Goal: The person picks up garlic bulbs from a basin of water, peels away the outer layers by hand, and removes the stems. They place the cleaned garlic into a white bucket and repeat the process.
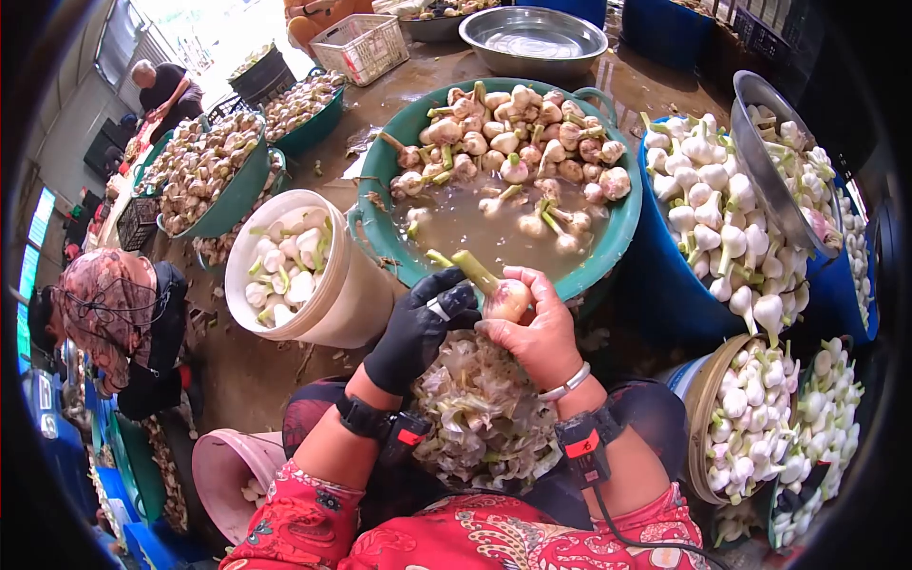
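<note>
Between my two hands, over the near rim of a green tub, is a garlic bulb (506,300) with a thick green stem pointing up and left. My right hand (543,337), bare, grips the bulb from the right with thumb and fingers. On the left side, my left hand (418,328) wears a black glove with a white band round one finger; its curled fingers press against the bulb and stem base. The green tub (619,237) holds muddy water and a heap of unpeeled garlic. Below my hands lies a pile of garlic skins (484,408).
A white bucket (351,285) of peeled garlic stands left, a pink bucket (223,475) lower left. Blue tubs (665,285) and a beige bucket (701,427) full of clean garlic stand right. A metal basin (532,66) sits behind. A person (119,313) bends at left.
</note>
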The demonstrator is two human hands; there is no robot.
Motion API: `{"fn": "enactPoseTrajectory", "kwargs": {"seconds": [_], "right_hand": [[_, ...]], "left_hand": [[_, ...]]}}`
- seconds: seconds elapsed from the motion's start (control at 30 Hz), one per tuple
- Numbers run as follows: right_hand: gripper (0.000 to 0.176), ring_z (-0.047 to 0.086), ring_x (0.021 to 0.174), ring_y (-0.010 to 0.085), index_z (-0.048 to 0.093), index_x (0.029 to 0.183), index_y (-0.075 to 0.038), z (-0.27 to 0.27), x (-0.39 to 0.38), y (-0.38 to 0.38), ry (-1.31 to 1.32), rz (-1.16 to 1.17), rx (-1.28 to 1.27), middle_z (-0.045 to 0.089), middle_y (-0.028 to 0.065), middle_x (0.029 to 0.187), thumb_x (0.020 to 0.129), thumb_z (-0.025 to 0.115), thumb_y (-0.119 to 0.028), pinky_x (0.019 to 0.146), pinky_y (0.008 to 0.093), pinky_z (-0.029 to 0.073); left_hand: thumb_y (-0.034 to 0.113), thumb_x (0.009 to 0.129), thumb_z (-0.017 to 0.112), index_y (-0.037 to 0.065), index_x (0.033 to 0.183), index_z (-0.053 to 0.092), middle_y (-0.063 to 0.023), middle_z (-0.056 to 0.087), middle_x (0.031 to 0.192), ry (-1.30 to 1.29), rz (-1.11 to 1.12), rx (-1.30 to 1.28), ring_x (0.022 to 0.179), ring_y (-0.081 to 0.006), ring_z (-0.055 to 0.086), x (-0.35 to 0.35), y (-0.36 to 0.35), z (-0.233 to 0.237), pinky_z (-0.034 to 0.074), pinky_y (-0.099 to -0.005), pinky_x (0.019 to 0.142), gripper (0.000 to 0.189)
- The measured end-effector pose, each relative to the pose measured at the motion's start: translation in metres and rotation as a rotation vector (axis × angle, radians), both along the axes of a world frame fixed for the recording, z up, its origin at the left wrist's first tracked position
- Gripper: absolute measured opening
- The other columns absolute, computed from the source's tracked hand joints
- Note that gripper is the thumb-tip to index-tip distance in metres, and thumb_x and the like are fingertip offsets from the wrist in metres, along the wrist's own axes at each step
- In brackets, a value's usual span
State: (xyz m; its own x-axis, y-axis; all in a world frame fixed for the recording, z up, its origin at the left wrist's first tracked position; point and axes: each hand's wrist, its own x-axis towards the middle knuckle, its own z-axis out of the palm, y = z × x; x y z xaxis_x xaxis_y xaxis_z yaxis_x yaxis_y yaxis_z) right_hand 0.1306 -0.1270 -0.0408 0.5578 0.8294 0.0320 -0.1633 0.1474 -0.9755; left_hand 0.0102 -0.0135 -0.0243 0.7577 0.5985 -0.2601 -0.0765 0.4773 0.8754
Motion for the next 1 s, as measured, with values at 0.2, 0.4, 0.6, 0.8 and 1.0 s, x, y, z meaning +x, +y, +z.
{"fn": "enactPoseTrajectory", "kwargs": {"seconds": [0.2,0.4,0.6,0.8,1.0], "right_hand": [[0.059,0.056,0.099,0.0127,0.051,0.121,-0.004,0.005,-0.001,-0.003,-0.483,-0.058,-0.093,0.058,0.0048,0.108,0.068,0.077,0.0,0.086,0.0262,0.048],[0.051,0.06,0.087,0.0151,0.046,0.124,0.001,-0.006,0.007,-0.006,0.532,0.166,0.03,0.058,0.0072,0.103,0.08,0.07,-0.006,0.079,0.0307,0.053],[0.041,0.063,0.079,0.0193,0.048,0.119,0.0,-0.001,0.007,-0.01,0.616,0.208,0.004,0.061,0.0104,0.096,0.088,0.062,-0.022,0.067,0.0304,0.053],[0.033,0.065,0.061,0.0234,0.055,0.104,0.0,0.006,0.019,-0.014,0.892,0.547,-0.281,0.064,0.0154,0.077,0.09,0.046,-0.028,0.047,0.0284,0.05],[0.042,0.067,0.079,0.0298,0.052,0.113,0.004,-0.007,0.015,-0.016,0.846,0.685,-0.09,0.064,0.0218,0.092,0.089,0.053,-0.03,0.063,0.0319,0.056]], "left_hand": [[0.015,0.089,0.062,0.0,0.112,0.06,-0.0032,0.064,0.096,0.002,-0.059,0.038,0.087,-0.0114,0.06,0.008,0.005,0.001,0.049,-0.0268,0.077,0.028],[0.013,0.088,0.057,-0.002,0.108,0.061,-0.0051,0.065,0.093,0.06,-0.175,0.083,0.078,-0.0135,0.061,-0.001,0.012,0.001,0.049,-0.0266,0.071,0.024],[0.009,0.086,0.057,-0.003,0.109,0.062,-0.006,0.066,0.091,0.081,-0.162,0.171,0.077,-0.0132,0.061,-0.004,0.009,0.0,0.049,-0.0268,0.07,0.026],[-0.003,0.077,0.059,0.004,0.105,0.066,-0.006,0.067,0.09,0.114,-0.179,0.887,0.082,-0.0151,0.063,-0.002,0.003,-0.006,0.049,-0.0276,0.077,0.03],[0.0,0.086,0.057,0.002,0.123,0.055,-0.0037,0.063,0.104,0.047,-0.112,0.61,0.089,-0.0112,0.058,-0.005,0.003,-0.013,0.048,-0.0257,0.079,0.037]]}}
